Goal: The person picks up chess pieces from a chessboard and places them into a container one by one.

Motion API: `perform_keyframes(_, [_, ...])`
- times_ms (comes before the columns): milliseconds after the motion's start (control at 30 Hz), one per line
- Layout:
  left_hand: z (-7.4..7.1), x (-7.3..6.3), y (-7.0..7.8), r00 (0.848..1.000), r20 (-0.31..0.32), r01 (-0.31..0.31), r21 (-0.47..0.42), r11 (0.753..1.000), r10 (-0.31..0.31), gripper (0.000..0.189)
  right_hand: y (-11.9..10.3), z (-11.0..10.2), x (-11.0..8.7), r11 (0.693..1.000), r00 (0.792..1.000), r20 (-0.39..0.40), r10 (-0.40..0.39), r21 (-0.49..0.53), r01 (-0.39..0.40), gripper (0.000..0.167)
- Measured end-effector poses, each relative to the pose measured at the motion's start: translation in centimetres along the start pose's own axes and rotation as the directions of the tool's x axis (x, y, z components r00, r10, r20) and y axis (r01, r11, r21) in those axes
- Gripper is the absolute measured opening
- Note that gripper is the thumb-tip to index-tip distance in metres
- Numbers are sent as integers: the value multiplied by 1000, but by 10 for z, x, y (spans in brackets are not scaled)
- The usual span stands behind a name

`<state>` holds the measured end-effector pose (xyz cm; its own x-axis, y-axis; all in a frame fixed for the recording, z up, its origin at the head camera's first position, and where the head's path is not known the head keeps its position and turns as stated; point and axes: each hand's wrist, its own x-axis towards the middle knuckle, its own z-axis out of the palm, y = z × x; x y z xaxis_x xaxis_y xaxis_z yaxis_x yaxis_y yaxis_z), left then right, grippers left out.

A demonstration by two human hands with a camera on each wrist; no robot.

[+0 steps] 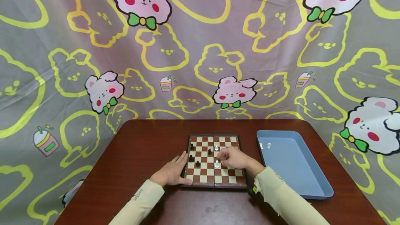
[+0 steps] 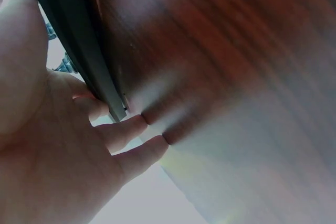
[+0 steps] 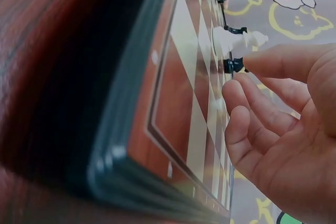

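Note:
A chessboard (image 1: 203, 180) with brown and cream squares lies on the table. My left hand (image 1: 170, 172) rests against its left side, fingers extended along the edge and thumb at the near corner. Over the right half hovers my right hand (image 1: 235, 158), its fingers loosely bent and a gap showing between thumb and fingers in the right wrist view. Close by its fingertips stands a white chess piece (image 1: 217, 164); a second white piece (image 1: 216, 148) is farther back. Several black pieces stand on the left half, including one near the centre fold (image 1: 209, 151).
To the right of the board is a blue-grey tray (image 1: 300, 162), with small white pieces (image 1: 269, 146) near its far left corner. A dark object with a yellow patch (image 1: 255, 190) shows under the right sleeve. Patterned cloth (image 1: 187, 55) hangs behind the brown table (image 1: 140, 141).

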<state>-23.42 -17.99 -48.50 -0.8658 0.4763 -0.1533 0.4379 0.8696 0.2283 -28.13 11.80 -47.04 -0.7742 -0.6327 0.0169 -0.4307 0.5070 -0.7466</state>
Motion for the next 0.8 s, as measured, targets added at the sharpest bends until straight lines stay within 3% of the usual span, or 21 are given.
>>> perform_keyframes(433, [0,-1,-1,1000,-1,-1,1,1000,1,112,-6,10,2,1000,1000,28,3,-14,-3,14])
perform_keyframes(800, [0,-1,0,1000,2,2,-1,1000,-2,111,-5,13,6,998,999,24,-39,-42,40,10])
